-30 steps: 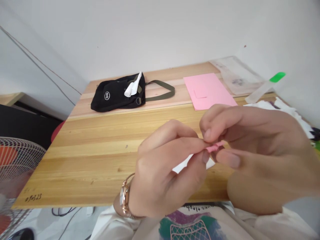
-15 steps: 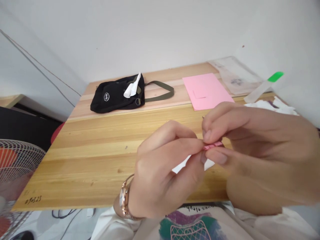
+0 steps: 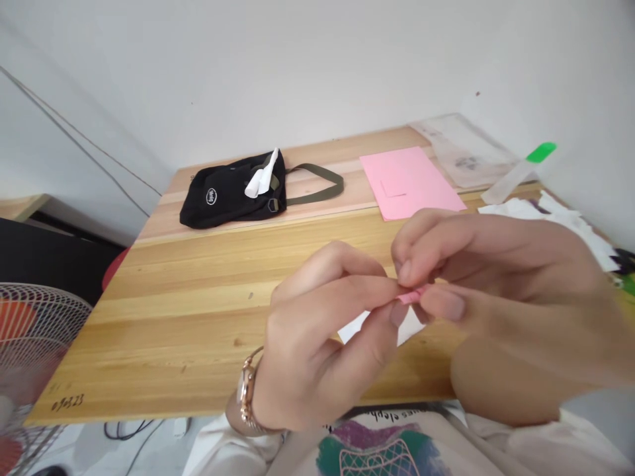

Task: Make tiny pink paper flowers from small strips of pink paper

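Observation:
A small folded strip of pink paper [image 3: 409,297] is pinched between my two hands, above the near part of the table. My left hand [image 3: 327,330], with a watch on its wrist, grips the strip's left end between thumb and forefinger. On the other end, the thumb and fingers of my right hand [image 3: 486,277] close round the pink paper and hide part of it. Beneath my fingers a piece of white paper [image 3: 409,325] shows in part; my hands cover its middle.
On the wooden table [image 3: 188,297] lie a black bag [image 3: 223,192] with white paper on it, pink sheets [image 3: 414,182], a clear plastic sleeve [image 3: 466,149] and white scraps [image 3: 580,228]. A green-tipped translucent tool [image 3: 520,173] is at right. A fan [image 3: 40,330] stands left.
My right thumb and fingers have shifted slightly on the pink strip, and more of its left part shows. The view has moved a little. Both hands keep their pinch.

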{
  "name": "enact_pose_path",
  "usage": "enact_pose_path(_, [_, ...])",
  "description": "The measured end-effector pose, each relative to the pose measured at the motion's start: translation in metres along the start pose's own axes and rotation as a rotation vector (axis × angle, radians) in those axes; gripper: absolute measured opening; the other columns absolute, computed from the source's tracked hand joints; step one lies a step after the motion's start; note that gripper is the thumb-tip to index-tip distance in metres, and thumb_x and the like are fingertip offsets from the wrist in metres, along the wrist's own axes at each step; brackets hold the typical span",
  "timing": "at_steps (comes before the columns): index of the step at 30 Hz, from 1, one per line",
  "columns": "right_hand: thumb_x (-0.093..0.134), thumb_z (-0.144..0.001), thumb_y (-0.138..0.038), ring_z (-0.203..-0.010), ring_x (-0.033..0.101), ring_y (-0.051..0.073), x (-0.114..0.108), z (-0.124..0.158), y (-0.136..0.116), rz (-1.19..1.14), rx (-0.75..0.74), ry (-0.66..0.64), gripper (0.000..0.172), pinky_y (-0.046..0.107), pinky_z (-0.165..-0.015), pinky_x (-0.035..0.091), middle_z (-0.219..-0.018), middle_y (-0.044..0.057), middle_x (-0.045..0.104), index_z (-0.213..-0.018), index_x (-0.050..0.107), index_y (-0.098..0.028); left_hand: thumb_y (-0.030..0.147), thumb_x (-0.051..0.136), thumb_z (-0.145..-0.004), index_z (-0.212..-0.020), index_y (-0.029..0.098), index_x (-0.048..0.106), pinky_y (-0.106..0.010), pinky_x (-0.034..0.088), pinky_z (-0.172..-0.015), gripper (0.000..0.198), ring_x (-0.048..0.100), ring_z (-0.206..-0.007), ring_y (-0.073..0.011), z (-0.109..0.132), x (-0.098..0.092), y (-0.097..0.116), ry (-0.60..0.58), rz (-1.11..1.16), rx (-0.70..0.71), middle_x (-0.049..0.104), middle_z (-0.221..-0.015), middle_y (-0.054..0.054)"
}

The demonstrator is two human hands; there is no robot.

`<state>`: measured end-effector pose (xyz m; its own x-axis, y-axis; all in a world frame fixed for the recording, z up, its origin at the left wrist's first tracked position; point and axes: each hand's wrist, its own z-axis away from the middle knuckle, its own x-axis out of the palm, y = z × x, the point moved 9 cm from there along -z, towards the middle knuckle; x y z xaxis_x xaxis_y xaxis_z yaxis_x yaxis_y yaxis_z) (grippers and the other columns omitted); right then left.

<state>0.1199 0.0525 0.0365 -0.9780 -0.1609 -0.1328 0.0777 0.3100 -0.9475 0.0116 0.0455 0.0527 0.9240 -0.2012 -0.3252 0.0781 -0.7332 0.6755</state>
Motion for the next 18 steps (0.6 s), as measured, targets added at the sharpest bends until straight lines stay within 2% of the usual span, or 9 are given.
enact_pose_path(6, [0.067, -0.065, -0.022, -0.061, 0.056, 0.014, -0.0023, 0.0005, 0.0027, 0.032, -0.004, 0.010, 0.010, 0.025, -0.048, 0.047, -0.069, 0.001, 0.059, -0.075, 0.064, -0.024, 0.010, 0.055, -0.074, -0.079, 0.017, 0.063, -0.025, 0.047, -0.053, 0.012, 0.055, -0.065, -0.0124, 0.0009, -0.0012, -0.0025, 0.021, 0.055, -0.020, 0.057, -0.075, -0.005])
enact_pose_path(9, [0.065, -0.067, -0.024, -0.061, 0.056, 0.015, -0.0014, 0.0002, 0.0017, 0.019, -0.015, -0.011, 0.008, 0.026, -0.047, 0.046, -0.069, 0.002, 0.060, -0.075, 0.064, -0.023, 0.012, 0.054, -0.075, -0.081, 0.019, 0.063, -0.026, 0.047, -0.053, 0.013, 0.055, -0.065, -0.0132, 0.0010, -0.0009, -0.0036, 0.008, 0.070, -0.031, 0.057, -0.075, -0.004])
enact_pose_path(12, [0.061, -0.072, -0.024, -0.057, 0.054, 0.013, -0.0008, 0.0001, 0.0026, 0.000, -0.003, -0.024, 0.005, 0.025, -0.045, 0.045, -0.069, 0.003, 0.060, -0.075, 0.064, -0.022, 0.006, 0.056, -0.072, -0.082, 0.015, 0.064, -0.025, 0.048, -0.055, 0.015, 0.054, -0.065, -0.0121, 0.0010, -0.0007, -0.0016, -0.003, 0.091, -0.008, 0.057, -0.075, -0.005])
enact_pose_path(18, [0.065, -0.068, -0.018, -0.060, 0.055, 0.013, 0.0013, -0.0010, 0.0038, 0.013, -0.031, -0.046, 0.010, 0.024, -0.049, 0.045, -0.067, 0.000, 0.058, -0.076, 0.063, -0.022, 0.010, 0.057, -0.072, -0.081, 0.017, 0.065, -0.026, 0.047, -0.056, 0.014, 0.054, -0.066, -0.0130, 0.0015, -0.0012, -0.0069, 0.000, 0.098, -0.061, 0.057, -0.075, -0.005])
